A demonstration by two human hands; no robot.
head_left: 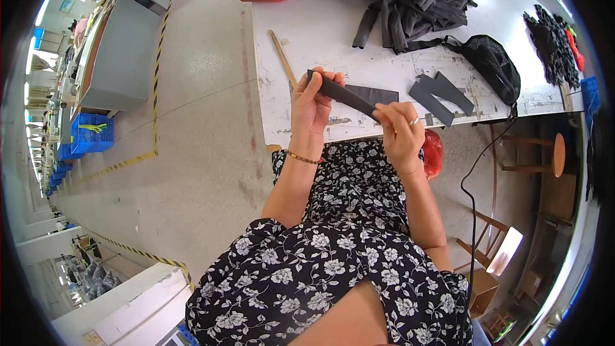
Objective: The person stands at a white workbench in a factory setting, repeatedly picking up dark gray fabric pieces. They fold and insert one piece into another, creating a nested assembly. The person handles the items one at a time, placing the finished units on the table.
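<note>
- Your left hand (312,106) has one end of the dark strip (350,98) pinched
- Your right hand (401,133) pinches the other end
- It's up over the white table (327,32) btw

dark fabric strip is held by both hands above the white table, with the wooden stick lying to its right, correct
Not quite: the head view shows the wooden stick lying to the left of the dark fabric strip. The left hand and right hand do hold the strip above the white table.
</note>
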